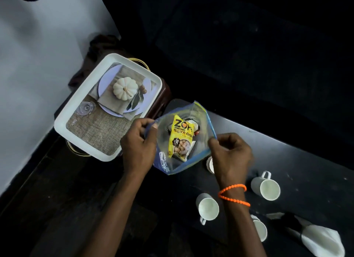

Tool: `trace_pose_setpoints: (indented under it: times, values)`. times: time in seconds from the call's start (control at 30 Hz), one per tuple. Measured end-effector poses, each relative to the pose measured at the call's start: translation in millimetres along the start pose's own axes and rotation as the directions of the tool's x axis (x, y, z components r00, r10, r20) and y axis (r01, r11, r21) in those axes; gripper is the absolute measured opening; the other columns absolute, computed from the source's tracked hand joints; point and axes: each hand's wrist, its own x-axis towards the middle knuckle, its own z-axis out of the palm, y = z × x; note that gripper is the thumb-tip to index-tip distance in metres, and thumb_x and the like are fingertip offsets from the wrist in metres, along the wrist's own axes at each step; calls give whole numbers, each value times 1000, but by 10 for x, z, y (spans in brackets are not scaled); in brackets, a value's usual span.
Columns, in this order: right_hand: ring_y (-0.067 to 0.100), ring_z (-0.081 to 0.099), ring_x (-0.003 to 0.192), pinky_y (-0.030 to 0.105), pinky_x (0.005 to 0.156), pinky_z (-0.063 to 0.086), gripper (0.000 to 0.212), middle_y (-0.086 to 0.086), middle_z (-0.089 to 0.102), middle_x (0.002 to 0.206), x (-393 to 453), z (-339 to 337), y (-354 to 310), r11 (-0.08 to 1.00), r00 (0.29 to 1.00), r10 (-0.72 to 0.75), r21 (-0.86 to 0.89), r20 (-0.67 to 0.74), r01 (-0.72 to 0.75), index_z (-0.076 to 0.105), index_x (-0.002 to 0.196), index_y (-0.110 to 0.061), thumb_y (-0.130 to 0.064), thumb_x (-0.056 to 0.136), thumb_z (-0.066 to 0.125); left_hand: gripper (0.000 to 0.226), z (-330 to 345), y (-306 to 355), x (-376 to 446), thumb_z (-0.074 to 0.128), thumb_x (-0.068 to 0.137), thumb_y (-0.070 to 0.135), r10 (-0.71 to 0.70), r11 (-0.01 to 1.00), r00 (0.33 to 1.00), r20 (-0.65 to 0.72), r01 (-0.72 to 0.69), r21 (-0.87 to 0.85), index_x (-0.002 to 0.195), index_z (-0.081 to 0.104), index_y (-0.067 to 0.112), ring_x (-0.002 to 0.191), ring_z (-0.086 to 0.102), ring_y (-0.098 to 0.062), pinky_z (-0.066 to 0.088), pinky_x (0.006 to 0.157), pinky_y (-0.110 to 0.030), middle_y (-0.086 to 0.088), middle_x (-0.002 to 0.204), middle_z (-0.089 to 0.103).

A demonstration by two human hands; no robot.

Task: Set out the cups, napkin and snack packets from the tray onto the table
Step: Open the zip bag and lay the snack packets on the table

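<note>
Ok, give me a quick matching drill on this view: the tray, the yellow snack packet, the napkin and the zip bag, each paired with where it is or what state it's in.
Things:
1. tray
2. yellow snack packet
3. napkin
4. zip bag

Places or states:
A. held open by the left hand and right hand
B. inside the clear bag
C. on the dark table, lower right, past the cups
D. white rim, pumpkin picture on its base

Pairs: 1-D, 2-B, 3-C, 4-A
</note>
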Motion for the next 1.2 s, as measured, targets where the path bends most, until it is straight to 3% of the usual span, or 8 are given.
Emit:
trace_pose_setpoints:
  times: [0.17,0.3,0.43,0.6,0.8,0.9,1.0,1.2]
  values:
    - [15,67,78,22,74,54,12,1,70,85,-295,109,-395,836,834,-547,-3,-77,548,74,86,-12,-1,80,75,5,-13,112,-142,69,99,27,77,997,997,8,-77,-6,102,70,23,54,50,-6,37,54,-12,9,60,50]
    - [33,69,98,31,78,48,28,12,74,100,-110,800,-370,898,920,-137,-345,367,272,68,107,-11,-31,87,69,8,12,145,-229,66,100,24,82,996,996,-32,-83,-15,106,71,19,62,52,-7,46,63,-24,11,66,52]
    - [43,50,133,44,108,46,81,28,48,146,64,1195,-127,792,810,278,-600,516,110,20,154,2,-37,97,63,9,19,182,-262,64,102,17,35,998,997,-69,-38,-47,108,69,16,75,65,-20,52,71,-33,0,81,69]
    - [35,60,119,34,94,47,41,14,66,122,9,783,-457,859,849,28,-448,527,249,56,131,-15,-14,91,64,3,-20,151,-221,63,103,23,-46,990,986,-159,24,-140,103,66,24,65,55,-9,47,61,-26,1,73,61]
    - [11,75,93,24,77,62,59,-7,76,111,181,-670,-1143,930,780,-366,163,507,331,64,126,-36,-13,74,79,14,-97,116,-131,62,104,28,-111,984,972,-208,79,-157,105,68,15,58,51,-2,42,54,-22,9,64,56]
    - [17,73,100,38,84,63,64,-5,74,115,737,-547,-892,942,908,-321,-12,268,337,62,130,-33,-1,76,78,13,-101,157,-108,63,104,25,-127,981,970,-209,92,-171,102,68,14,55,48,-1,38,54,-16,8,63,51]
    - [36,70,108,45,95,56,51,14,74,116,1165,105,-327,900,928,-223,-303,299,314,65,130,-20,-1,83,69,10,-55,226,-132,63,103,20,-130,972,975,-182,89,-220,102,67,11,57,51,3,39,56,-9,10,66,54]
    - [35,33,152,43,121,33,66,19,34,163,1110,818,647,685,746,-101,-498,658,532,44,152,-6,-9,92,71,6,12,232,-162,63,103,17,-139,950,981,-132,94,-299,105,68,13,64,53,4,43,65,-12,9,75,58]
